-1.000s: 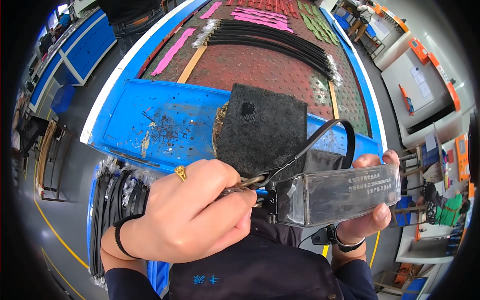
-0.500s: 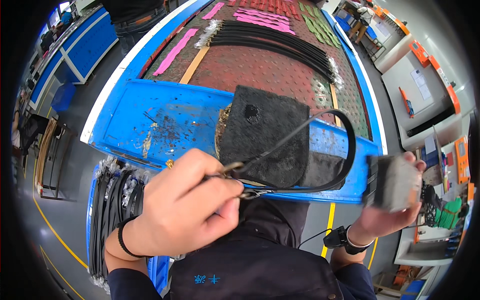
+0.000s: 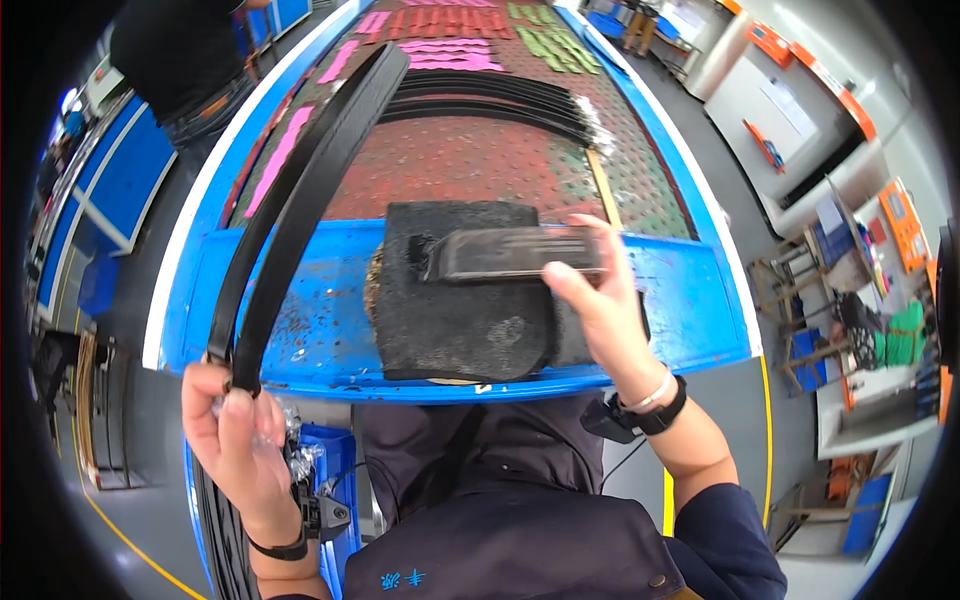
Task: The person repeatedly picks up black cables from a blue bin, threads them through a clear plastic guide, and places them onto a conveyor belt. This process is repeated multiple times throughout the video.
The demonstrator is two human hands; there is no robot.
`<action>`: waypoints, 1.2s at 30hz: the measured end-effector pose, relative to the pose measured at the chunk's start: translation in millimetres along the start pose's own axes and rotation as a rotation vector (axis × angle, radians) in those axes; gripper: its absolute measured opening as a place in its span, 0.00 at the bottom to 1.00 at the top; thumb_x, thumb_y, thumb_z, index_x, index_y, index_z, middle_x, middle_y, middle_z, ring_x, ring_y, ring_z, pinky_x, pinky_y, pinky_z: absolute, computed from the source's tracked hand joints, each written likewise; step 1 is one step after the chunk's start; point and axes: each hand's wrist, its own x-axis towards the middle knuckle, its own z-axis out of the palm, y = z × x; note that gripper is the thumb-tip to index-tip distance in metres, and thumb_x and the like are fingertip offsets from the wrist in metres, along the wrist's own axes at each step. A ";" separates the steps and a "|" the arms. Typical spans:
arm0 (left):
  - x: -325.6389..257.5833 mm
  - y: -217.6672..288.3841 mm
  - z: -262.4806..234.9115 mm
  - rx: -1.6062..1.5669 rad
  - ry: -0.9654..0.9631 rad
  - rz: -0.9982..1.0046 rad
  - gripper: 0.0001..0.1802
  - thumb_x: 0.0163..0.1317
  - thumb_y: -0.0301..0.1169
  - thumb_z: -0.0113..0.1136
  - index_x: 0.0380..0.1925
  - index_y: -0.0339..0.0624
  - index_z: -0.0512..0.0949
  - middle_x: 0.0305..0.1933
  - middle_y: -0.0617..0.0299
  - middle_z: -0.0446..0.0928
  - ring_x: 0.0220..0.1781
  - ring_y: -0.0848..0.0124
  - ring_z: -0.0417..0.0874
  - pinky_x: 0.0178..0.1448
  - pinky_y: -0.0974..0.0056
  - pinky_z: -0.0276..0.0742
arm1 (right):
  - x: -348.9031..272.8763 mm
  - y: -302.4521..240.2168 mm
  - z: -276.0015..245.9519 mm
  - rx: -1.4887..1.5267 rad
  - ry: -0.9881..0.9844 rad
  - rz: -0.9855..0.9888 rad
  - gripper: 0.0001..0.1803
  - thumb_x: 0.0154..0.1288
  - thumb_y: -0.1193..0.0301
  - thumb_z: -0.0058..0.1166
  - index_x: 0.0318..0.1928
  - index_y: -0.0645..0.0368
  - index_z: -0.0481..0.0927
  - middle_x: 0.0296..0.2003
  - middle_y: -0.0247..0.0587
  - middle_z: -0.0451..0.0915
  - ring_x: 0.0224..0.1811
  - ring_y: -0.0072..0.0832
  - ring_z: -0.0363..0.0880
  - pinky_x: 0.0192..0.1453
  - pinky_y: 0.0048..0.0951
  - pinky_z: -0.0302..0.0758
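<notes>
The left hand (image 3: 237, 430), at eight o'clock from the black pad (image 3: 465, 335), has thumb and fingers pinched closed on the ends of a doubled black strap (image 3: 297, 220). From there the strap slants up toward one o'clock, its folded end reaching in front of the bundled black straps (image 3: 490, 110) on the workbench.

The right hand (image 3: 612, 312), at three o'clock from the pad's middle, is curled part-way around the right end of a clear plastic box (image 3: 505, 255), thumb on the near side and fingers on the far side. The box, blurred, lies over the pad's upper part, pointing toward nine o'clock; whether it touches the pad cannot be told.

The pad sits on the near blue edge (image 3: 690, 290) of the bench. Pink strips (image 3: 450, 55) are at twelve o'clock, green strips (image 3: 560, 50) at one, and a co-worker (image 3: 175, 70) at ten.
</notes>
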 end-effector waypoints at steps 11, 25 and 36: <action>-12.9 -24.2 15.1 0.445 -0.120 0.225 0.11 0.54 0.30 0.56 0.26 0.40 0.62 0.32 0.62 0.61 0.18 0.83 0.62 0.19 0.78 0.57 | -38.5 -2.8 -59.6 -0.962 0.080 -0.363 0.23 0.57 0.72 0.53 0.55 0.62 0.70 0.56 0.48 0.67 0.63 0.45 0.59 0.66 0.39 0.55; -16.0 -8.1 64.5 0.619 -0.310 0.555 0.12 0.36 0.20 0.64 0.24 0.40 0.74 0.23 0.59 0.69 0.19 0.68 0.70 0.20 0.68 0.65 | -91.0 -57.9 -4.5 -1.105 -0.270 -0.743 0.17 0.60 0.54 0.47 0.44 0.41 0.82 0.61 0.41 0.63 0.67 0.54 0.47 0.69 0.54 0.34; -22.9 -3.6 68.2 0.689 -0.340 0.669 0.15 0.30 0.21 0.64 0.24 0.41 0.75 0.22 0.61 0.67 0.18 0.72 0.70 0.17 0.71 0.64 | -86.5 -55.8 24.4 -1.148 -0.317 -0.905 0.21 0.54 0.50 0.51 0.49 0.36 0.79 0.63 0.35 0.61 0.68 0.54 0.43 0.68 0.56 0.31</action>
